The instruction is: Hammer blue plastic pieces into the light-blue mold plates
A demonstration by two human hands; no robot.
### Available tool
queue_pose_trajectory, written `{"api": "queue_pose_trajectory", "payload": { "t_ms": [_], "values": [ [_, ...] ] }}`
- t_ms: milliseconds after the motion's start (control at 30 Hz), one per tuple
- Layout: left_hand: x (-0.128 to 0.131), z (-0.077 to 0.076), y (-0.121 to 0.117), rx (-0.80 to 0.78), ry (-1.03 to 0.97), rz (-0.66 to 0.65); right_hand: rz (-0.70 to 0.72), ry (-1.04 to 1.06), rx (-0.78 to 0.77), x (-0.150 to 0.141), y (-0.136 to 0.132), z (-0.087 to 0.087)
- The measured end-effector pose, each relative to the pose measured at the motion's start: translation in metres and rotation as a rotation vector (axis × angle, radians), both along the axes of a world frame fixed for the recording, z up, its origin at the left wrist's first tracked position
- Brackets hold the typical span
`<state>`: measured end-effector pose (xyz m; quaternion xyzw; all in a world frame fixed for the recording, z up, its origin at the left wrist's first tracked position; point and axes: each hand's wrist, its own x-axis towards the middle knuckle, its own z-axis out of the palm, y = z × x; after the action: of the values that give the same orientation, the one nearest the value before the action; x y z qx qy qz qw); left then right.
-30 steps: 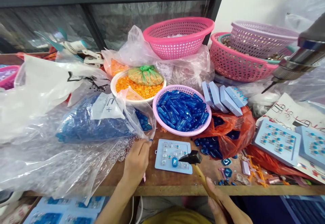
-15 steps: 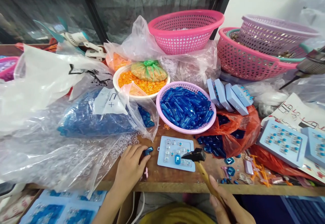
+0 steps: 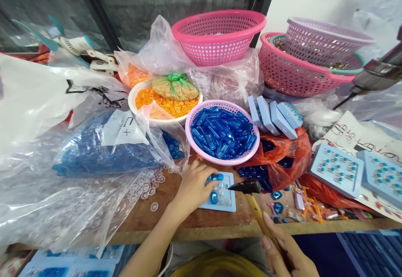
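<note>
My left hand (image 3: 194,187) rests on a pale blue tray (image 3: 226,201) at the front of the wooden table (image 3: 176,216), its fingers pinching a small blue plastic piece (image 3: 215,177) onto the tray. Another blue piece (image 3: 214,197) sits in the tray. My right hand (image 3: 284,254) is closed around the wooden handle of a small hammer (image 3: 249,191), whose black head hovers just right of the tray.
A lilac basket of blue pieces (image 3: 222,132) stands behind the tray, beside a white bowl of orange rings (image 3: 165,103). Plastic bags (image 3: 78,155) crowd the left. Pink baskets (image 3: 218,34) stand at the back; filled pale blue trays (image 3: 337,170) and an orange bag (image 3: 282,155) lie right.
My left hand picked a blue piece from beside the bag and carried it right onto the pale blue tray. The hammer stayed near the tray's right edge.
</note>
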<state>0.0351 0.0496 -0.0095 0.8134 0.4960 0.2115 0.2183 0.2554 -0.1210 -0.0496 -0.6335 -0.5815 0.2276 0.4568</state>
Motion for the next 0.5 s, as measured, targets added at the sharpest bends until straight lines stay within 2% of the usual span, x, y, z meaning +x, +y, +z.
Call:
{"api": "queue_pose_trajectory", "payload": {
  "t_ms": [67, 267, 500],
  "values": [
    [0.0, 0.002, 0.003, -0.038, 0.018, -0.006, 0.096, -0.073, 0.02, 0.005, 0.008, 0.004],
    [-0.001, 0.008, 0.005, -0.118, 0.018, -0.023, 0.159, -0.307, 0.136, 0.0, 0.033, 0.012],
    [-0.007, 0.007, 0.003, -0.178, -0.069, -0.035, 0.223, -0.415, 0.129, -0.004, 0.031, 0.011]
  ]
}}
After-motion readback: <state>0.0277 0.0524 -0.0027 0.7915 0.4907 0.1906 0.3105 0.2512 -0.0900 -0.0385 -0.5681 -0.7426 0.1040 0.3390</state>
